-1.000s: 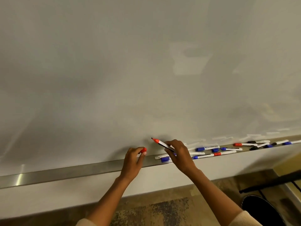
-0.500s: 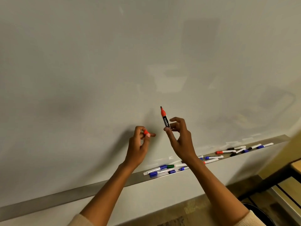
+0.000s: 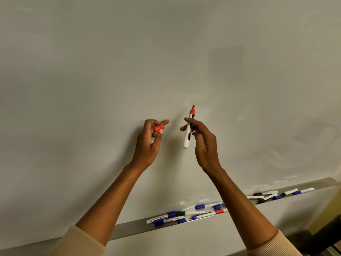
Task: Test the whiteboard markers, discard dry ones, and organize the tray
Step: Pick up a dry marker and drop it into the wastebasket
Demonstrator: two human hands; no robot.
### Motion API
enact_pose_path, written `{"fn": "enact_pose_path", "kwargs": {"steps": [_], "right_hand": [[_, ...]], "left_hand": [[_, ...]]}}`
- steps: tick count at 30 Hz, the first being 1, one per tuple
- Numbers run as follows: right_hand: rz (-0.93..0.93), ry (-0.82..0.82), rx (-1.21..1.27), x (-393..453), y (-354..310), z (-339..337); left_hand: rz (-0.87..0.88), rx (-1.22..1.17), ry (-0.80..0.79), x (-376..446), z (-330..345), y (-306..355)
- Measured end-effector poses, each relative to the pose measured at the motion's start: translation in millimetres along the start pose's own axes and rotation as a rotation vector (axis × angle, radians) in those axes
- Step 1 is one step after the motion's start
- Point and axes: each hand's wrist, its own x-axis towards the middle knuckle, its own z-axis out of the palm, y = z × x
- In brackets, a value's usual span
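Holding an uncapped red marker (image 3: 189,128) upright in front of a whiteboard (image 3: 92,71), the person's right hand (image 3: 202,140) pinches the barrel between thumb and fingertips, with the dark tip pointing up and just short of the board. The left hand (image 3: 149,139) is raised beside it, apart from it, gripping the small red cap (image 3: 159,128) between thumb and fingers. The board near the tip looks bare, so the test stroke does not appear to have been made yet.

Below the forearms, a metal tray (image 3: 129,227) runs along the board's bottom edge. A loose cluster of markers (image 3: 184,215), mostly blue-capped with one green and one red, lies jumbled in it between the arms. A second cluster (image 3: 273,194) lies further right, near the tray's end.

Possible trouble from here, as a judgement:
- The grip sits high on the barrel and looks light, so pressing the tip to the board could make the marker slip or twist.
- The cap is tiny and held only at the fingertips; it could drop to the floor if the left hand relaxes.
- A faint stroke may be hard to judge, since the board carries grey smudges and glare.
- Returning the marker to the crowded tray could nudge others over the edge.
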Motion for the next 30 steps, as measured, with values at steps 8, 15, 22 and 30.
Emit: {"fn": "enact_pose_path", "kwargs": {"steps": [8,15,22,30], "right_hand": [[-0.121,0.074,0.032,60,-18,-42],[-0.089,0.106,0.197,103,-33,-54],[-0.181,0.147,0.207,145,-39,-58],[-0.280,0.146,0.172,176,-43,-50]], "left_hand": [[0.219,0.221,0.288,64,25,46],[0.416,0.418,0.456,124,16,73],[0.466,0.507,0.497,166,1,86],[0.548,0.763,0.593,179,-1,67]]}}
